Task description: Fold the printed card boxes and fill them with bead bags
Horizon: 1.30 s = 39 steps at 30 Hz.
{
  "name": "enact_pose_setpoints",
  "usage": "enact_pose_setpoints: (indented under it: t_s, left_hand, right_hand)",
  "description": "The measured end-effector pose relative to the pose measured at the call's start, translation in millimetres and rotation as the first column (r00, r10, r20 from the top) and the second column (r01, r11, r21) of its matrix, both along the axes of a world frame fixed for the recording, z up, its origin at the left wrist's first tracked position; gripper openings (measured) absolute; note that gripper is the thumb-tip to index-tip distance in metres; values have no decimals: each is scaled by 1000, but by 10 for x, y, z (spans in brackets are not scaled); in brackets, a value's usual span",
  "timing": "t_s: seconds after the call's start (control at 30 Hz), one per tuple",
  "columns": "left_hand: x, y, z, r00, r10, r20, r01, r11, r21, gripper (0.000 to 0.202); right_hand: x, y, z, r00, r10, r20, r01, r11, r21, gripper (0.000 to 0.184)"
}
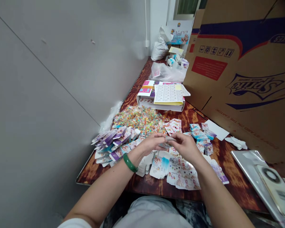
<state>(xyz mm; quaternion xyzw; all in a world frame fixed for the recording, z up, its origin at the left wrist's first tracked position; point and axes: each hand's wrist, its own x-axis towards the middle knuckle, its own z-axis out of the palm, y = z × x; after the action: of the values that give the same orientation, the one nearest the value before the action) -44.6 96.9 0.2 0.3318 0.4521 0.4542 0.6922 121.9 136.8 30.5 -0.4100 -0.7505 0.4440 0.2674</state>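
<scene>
Above the middle of the table, my left hand (153, 142) and my right hand (184, 146) meet around a small card box (166, 144). My fingers pinch it from both sides and hide most of it. Sticker sheets (182, 172) with small printed designs are spread below my right hand. Next to them sit flat blue and white cartons (158, 166). A heap of purple, blue and white cartons (116, 142) lies left of my left hand. Beyond my hands are many small, colourful clear-wrapped pieces (142, 119) and red-patterned sheets (173, 127).
Small finished-looking boxes (200, 135) stand to the right, near a white paper (216, 129). A phone (276, 188) rests on a silver packet (248, 171). Farther back is a white box (161, 106) with label sheets on top. A large Sprite carton (247, 63) borders the right side.
</scene>
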Motion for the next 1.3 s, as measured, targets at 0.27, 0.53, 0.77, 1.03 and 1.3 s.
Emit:
enact_pose_setpoints:
  t_s: [0.27, 0.53, 0.77, 1.03, 1.3]
  left_hand:
    - [39, -26, 23, 994, 74, 82, -73, 997, -12, 27]
    - [33, -38, -47, 993, 116, -3, -116, 992, -57, 32]
    - [29, -72, -28, 999, 39, -5, -38, 998, 56, 32]
    - [50, -78, -17, 994, 105, 19, -106, 993, 43, 32]
    - [82, -40, 69, 997, 26, -71, -18, 994, 104, 37]
  right_hand:
    - [6, 85, -218, 916, -151, -371, -29, 898, -438, 29]
    - [-55, 14, -341, 946, -91, -312, 87, 996, -25, 18]
    - [-57, 44, -201, 921, -174, -349, 107, 973, -203, 24]
    - [-17, -17, -226, 955, -39, -293, 101, 975, 200, 14]
    - [-12, 1, -183, 923, -139, -359, 135, 990, -36, 15]
